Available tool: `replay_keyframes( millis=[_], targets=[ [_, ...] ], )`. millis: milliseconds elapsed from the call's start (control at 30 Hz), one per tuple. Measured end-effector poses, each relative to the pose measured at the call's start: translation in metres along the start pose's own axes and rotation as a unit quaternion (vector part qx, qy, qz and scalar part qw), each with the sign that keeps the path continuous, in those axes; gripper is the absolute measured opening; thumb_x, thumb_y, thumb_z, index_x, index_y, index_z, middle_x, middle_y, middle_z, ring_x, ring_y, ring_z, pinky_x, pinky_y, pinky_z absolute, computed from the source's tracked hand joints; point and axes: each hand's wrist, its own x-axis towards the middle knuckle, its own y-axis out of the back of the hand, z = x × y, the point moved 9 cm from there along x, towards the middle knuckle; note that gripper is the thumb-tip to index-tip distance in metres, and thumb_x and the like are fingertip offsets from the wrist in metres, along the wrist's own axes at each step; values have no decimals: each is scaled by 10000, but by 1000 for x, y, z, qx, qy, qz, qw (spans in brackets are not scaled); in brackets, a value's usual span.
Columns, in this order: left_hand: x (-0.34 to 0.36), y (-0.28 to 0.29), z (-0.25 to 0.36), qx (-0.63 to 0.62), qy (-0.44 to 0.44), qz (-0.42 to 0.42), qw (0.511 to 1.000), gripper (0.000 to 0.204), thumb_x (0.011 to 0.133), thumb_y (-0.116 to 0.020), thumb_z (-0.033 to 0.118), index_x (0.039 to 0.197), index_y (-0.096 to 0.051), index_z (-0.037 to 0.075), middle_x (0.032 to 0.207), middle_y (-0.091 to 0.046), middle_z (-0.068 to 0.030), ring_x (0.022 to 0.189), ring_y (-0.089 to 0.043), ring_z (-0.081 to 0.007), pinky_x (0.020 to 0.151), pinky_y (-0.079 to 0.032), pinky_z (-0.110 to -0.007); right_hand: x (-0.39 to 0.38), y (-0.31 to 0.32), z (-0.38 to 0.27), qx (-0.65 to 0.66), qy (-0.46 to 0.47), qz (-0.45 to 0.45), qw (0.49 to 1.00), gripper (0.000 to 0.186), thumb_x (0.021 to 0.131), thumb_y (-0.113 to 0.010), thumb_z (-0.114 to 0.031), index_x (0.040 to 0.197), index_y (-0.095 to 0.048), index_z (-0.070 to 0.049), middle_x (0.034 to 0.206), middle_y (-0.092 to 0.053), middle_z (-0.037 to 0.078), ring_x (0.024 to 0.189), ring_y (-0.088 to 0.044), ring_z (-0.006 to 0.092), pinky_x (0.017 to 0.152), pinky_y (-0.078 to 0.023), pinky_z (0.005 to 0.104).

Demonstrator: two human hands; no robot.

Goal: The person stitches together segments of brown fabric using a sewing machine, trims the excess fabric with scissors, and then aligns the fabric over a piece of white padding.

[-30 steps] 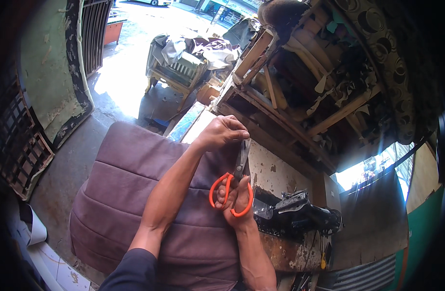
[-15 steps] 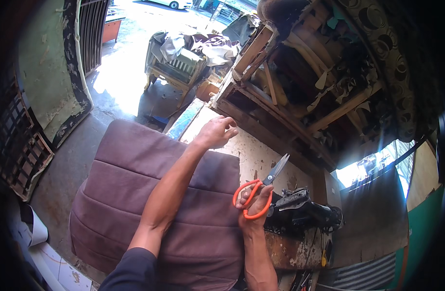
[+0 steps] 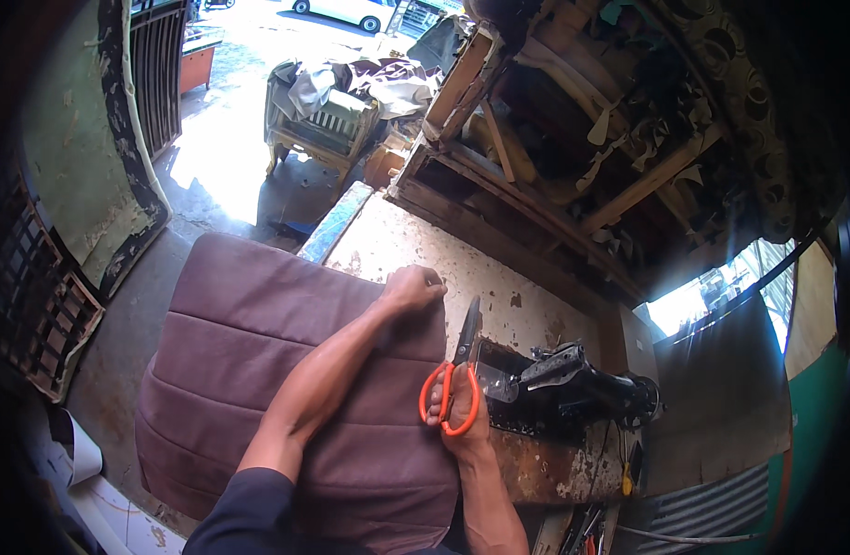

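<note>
Right hand (image 3: 462, 416): holds the scissors (image 3: 463, 354) by the orange handles, blades pointing away from the body. Left hand (image 3: 413, 289): fingers curled at the far right corner of the cloth (image 3: 249, 319); whether they pinch anything cannot be told. The purple-brown cloth lies before the person, under the left forearm, just left of the scissors. For clean snips, tension the edge and keep the blade tips clear of the left fingers. Caution: the sewing machine (image 3: 582, 387) on the table (image 3: 522, 294) limits rightward elbow room. A wooden frame (image 3: 527, 222) borders the table's far side.
</note>
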Motion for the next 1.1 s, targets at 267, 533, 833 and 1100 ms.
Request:
replay_keyframes(
  millis=[267,533,833,1100],
  targets=[
    [0,20,-16,-295,32,78,952,293,916,-772,271,1133,-792,74,1036,-794,-110,952,-738,-179,878,-560,-322,24,-16,22,79,-127,-44,988,596,943,-601,-674,1041,-601,-86,773,-634,44,591,-628,147,533,-562,290],
    [1,21,-22,-306,57,50,949,338,947,-742,267,1169,-762,14,1037,-784,-139,954,-729,-195,891,-554,-346,60,-21,31,92,-169,-72,979,602,921,-583,-724,983,-624,-126,761,-628,10,575,-607,112,531,-543,262],
    [9,21,-17,-215,-11,12,976,306,938,-736,263,1157,-773,53,1038,-780,-157,957,-737,-242,896,-553,-364,60,-22,39,99,-173,-66,978,591,935,-587,-707,999,-635,-121,752,-623,9,561,-591,116,528,-537,268],
    [6,26,-16,-177,-27,-15,984,286,917,-751,253,1116,-787,52,1028,-781,-169,978,-747,-274,905,-560,-393,53,-10,34,100,-165,-58,980,597,928,-593,-715,1002,-634,-124,760,-616,1,575,-584,98,533,-531,263]
  ],
)
